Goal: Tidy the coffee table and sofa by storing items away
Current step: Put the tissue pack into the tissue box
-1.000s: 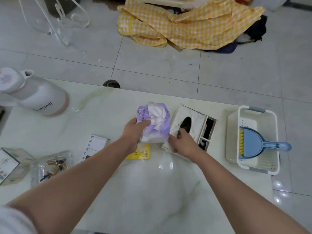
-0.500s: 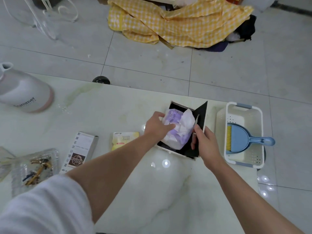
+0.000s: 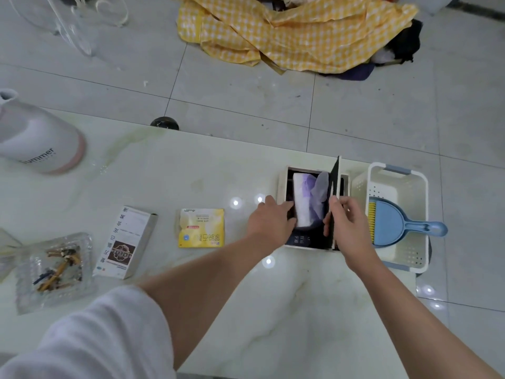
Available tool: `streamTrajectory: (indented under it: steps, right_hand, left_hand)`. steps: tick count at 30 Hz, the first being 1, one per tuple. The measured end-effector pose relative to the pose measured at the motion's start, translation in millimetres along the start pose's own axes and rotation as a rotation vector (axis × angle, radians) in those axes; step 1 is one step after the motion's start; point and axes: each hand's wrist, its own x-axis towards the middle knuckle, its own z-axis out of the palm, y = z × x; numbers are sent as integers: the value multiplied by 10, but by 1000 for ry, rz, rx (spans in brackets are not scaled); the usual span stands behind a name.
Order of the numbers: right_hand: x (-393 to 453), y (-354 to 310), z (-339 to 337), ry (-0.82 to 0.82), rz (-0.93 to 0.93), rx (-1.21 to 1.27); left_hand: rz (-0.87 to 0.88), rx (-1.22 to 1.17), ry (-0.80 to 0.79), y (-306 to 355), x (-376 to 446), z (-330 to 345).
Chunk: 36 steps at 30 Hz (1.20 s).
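Note:
A white tissue box (image 3: 282, 184) with a black inside stands open on the marble coffee table (image 3: 191, 173). A purple-wrapped pack of tissues (image 3: 307, 198) lies inside it. My left hand (image 3: 270, 221) rests on the box's left edge, fingers touching the pack. My right hand (image 3: 345, 222) grips the box's black lid (image 3: 334, 187), which stands upright on edge along the right side of the pack.
A white basket (image 3: 397, 176) holding a blue dustpan (image 3: 393, 222) stands right of the box. Left lie a yellow packet (image 3: 201, 228), a white carton (image 3: 127, 240), a glass ashtray (image 3: 52, 269) and a white jug (image 3: 35, 138). Yellow checked cloth (image 3: 295, 31) lies on the floor.
The tissue pack went from my left hand's grasp above the table down into the box. My right hand swung the lid up to vertical.

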Motion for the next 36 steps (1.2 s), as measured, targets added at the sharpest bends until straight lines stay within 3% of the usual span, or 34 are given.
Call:
streamTrajectory:
  steps: [3,6,7,11,15,18,21,24,26,30,33,36]
  right_hand:
    - [-1,38,85,-27,-16,-4]
    - [-8,55,129,-5,-28,29]
    - [-12,52,134,3,-30,46]
    - [-4,76,110,1,-37,47]
    - [0,72,63,-21,-61,-5]
    - [-4,91,51,-11,-75,-42]
    - [-13,163,88,19,-116,-90]
    - [-45,174,133,57,-188,-111]
    - [-23,170,221,29,-235,-263]
    - [143,221,515,-126,-243,-769]
    - [196,120,740,-77,-195,-842]
    - [16,-74,1081,9,-465,-922]
  left_hand:
    - [-95,-130,-34,75,-6,36]
    - [-98,-266,172,132,22,42]
    - [-101,-253,175,149,39,39]
    - [-173,-45,36,235,152,68]
    - [-215,-223,-29,270,210,33]
    - [-176,-117,-152,194,174,67]
    - [-32,-7,7,66,104,151]
    - [61,-236,107,-88,12,86]
    - [24,-447,97,-272,-82,-5]
    - [36,-258,277,-891,-331,-218]
    - [-86,-94,380,-1469,-465,-427]
    - [-386,25,338,-1979,-635,-633]
